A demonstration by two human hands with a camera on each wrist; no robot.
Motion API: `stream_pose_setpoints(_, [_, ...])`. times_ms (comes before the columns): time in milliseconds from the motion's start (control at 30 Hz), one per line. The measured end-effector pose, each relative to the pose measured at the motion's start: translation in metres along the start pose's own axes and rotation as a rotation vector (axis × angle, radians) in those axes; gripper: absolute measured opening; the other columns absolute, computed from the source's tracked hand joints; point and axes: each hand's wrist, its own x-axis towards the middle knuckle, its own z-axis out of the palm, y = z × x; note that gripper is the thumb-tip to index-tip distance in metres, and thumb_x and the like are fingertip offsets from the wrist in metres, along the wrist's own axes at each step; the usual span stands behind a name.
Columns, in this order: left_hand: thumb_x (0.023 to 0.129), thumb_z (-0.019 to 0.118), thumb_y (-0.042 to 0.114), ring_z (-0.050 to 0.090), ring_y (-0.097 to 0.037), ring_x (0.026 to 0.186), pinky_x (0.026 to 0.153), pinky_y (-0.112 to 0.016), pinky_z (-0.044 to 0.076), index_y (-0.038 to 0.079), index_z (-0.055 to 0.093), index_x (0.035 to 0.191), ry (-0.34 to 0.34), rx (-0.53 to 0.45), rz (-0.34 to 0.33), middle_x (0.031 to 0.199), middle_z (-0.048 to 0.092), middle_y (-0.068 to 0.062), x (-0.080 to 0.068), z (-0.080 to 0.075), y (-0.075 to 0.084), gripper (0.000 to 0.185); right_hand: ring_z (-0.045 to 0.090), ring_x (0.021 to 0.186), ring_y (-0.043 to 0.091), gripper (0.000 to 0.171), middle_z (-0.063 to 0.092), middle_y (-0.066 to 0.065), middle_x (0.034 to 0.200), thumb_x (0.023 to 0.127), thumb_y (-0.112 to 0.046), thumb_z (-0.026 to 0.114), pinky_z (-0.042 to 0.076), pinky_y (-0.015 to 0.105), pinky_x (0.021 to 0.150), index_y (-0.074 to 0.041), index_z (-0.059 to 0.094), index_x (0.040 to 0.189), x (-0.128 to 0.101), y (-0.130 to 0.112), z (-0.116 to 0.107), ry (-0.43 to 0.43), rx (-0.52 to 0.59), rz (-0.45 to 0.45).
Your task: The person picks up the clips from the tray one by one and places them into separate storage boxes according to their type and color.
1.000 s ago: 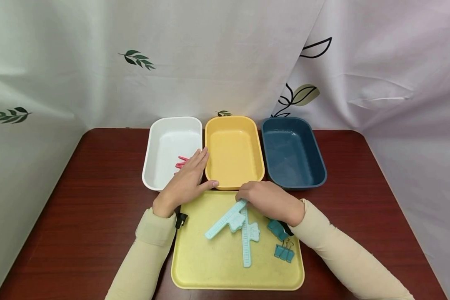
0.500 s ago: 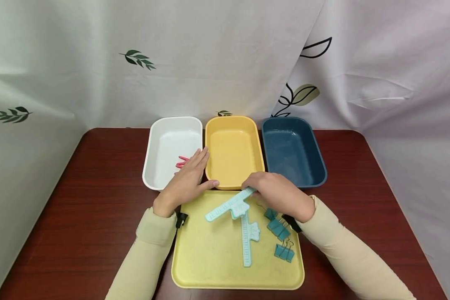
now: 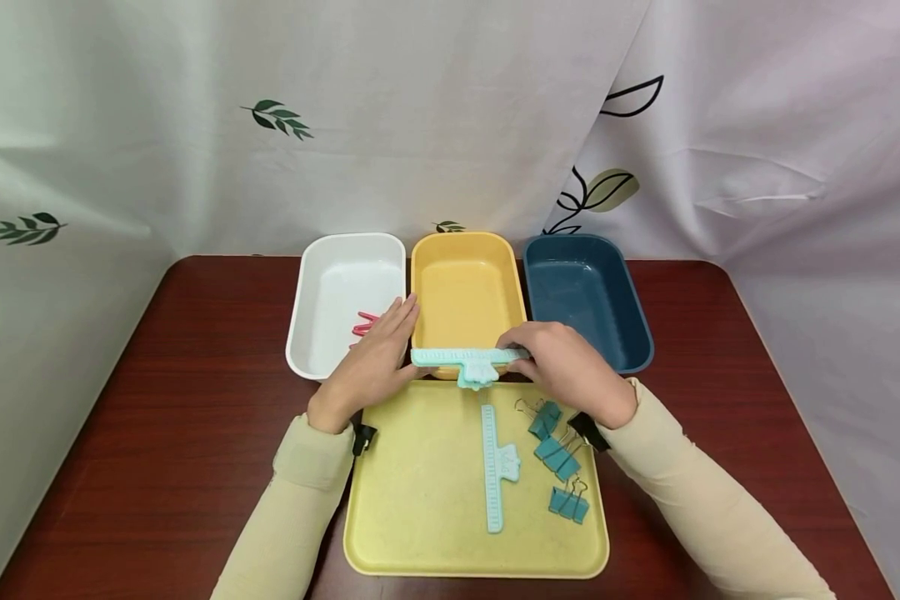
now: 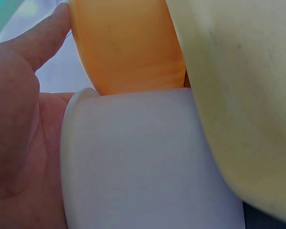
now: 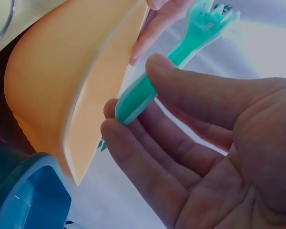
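My right hand (image 3: 566,362) pinches one end of a mint-green ruler clip (image 3: 450,357) between thumb and fingers. The clip lies level across the near end of the yellow bin (image 3: 468,292); the right wrist view shows it end-on (image 5: 138,98), above the bin's rim. My left hand (image 3: 375,354) rests with straight fingers over the near right side of the white bin (image 3: 330,242), thumb towards the yellow one. Pink pegs (image 3: 363,325) in the white bin are partly hidden by that hand. A second mint-green ruler clip (image 3: 491,475) lies on the yellow tray (image 3: 412,500).
Three teal binder clips (image 3: 558,458) with wire handles lie on the tray's right side, close to my right forearm. A dark blue bin (image 3: 581,308) stands right of the yellow bin. The brown table (image 3: 157,417) ends at a printed curtain (image 3: 420,125).
My right hand has lifted the ruler clip off the tray, away from me to the yellow bin's near edge, turning it from slanted to level. The left hand stays put.
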Motion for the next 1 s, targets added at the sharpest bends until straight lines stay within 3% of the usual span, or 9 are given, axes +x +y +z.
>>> stream_pose_setpoints(133, [0.096, 0.066, 0.047, 0.009, -0.033, 0.154, 0.122, -0.045, 0.014, -0.006, 0.019, 0.157, -0.001, -0.028, -0.015, 0.167, 0.012, -0.016, 0.0, 0.0, 0.001, 0.093, 0.065, 0.084, 0.017, 0.019, 0.073, 0.005, 0.1, 0.088, -0.008, 0.078, 0.055, 0.036, 0.074, -0.007, 0.075, 0.107, 0.003, 0.002, 0.0, 0.016, 0.017, 0.043])
stream_pose_setpoints(833, [0.097, 0.065, 0.046, 0.007, -0.032, 0.154, 0.122, -0.045, 0.014, -0.005, 0.019, 0.157, -0.005, -0.028, -0.02, 0.167, 0.012, -0.017, 0.0, 0.001, 0.001, 0.091, 0.065, 0.077, 0.017, 0.018, 0.073, 0.006, 0.09, 0.088, -0.011, 0.079, 0.054, 0.034, 0.069, -0.003, 0.075, 0.104, 0.033, 0.01, -0.003, 0.009, 0.083, 0.204])
stream_pose_setpoints(1000, [0.097, 0.063, 0.048, 0.008, -0.033, 0.154, 0.122, -0.045, 0.015, -0.004, 0.018, 0.158, -0.004, -0.025, -0.02, 0.167, 0.011, -0.016, 0.0, 0.001, 0.001, 0.092, 0.066, 0.082, 0.019, 0.02, 0.073, 0.007, 0.093, 0.088, -0.013, 0.08, 0.055, 0.035, 0.073, -0.002, 0.075, 0.104, 0.046, 0.007, -0.004, -0.012, 0.078, 0.259])
